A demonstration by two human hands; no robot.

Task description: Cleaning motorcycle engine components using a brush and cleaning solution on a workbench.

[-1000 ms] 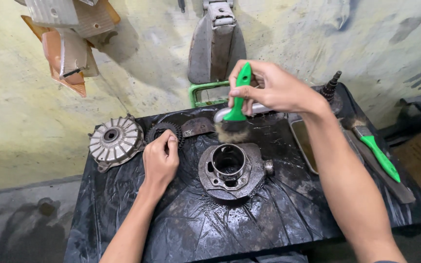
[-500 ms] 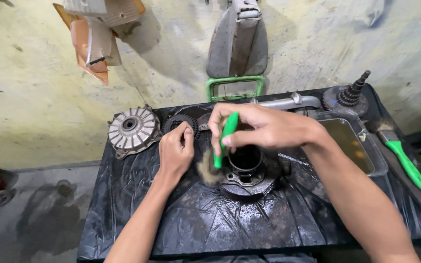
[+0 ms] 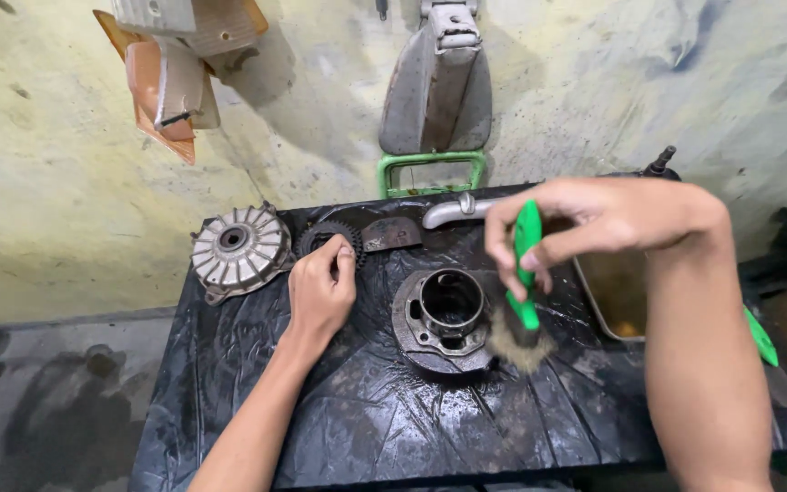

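A dark metal engine cylinder (image 3: 443,321) stands on the black plastic-covered table (image 3: 366,419), bore facing up. My right hand (image 3: 594,223) grips a green-handled brush (image 3: 526,264); its dirty bristles (image 3: 519,342) press against the cylinder's right side. My left hand (image 3: 321,290) rests flat on the plastic just left of the cylinder, fingers curled, holding nothing, close to a dark toothed gear (image 3: 325,237).
A finned grey hub (image 3: 239,251) lies at the table's back left. A rusty plate (image 3: 392,234) and a curved metal pipe (image 3: 453,210) sit behind the cylinder. A metal tray with brownish liquid (image 3: 617,296) is at right, beside a second green-handled tool (image 3: 760,337).
The brush has come down from above the table, passed the cylinder's left side, and now scrubs its right side. The view has shifted; my left hand stays on the plastic.
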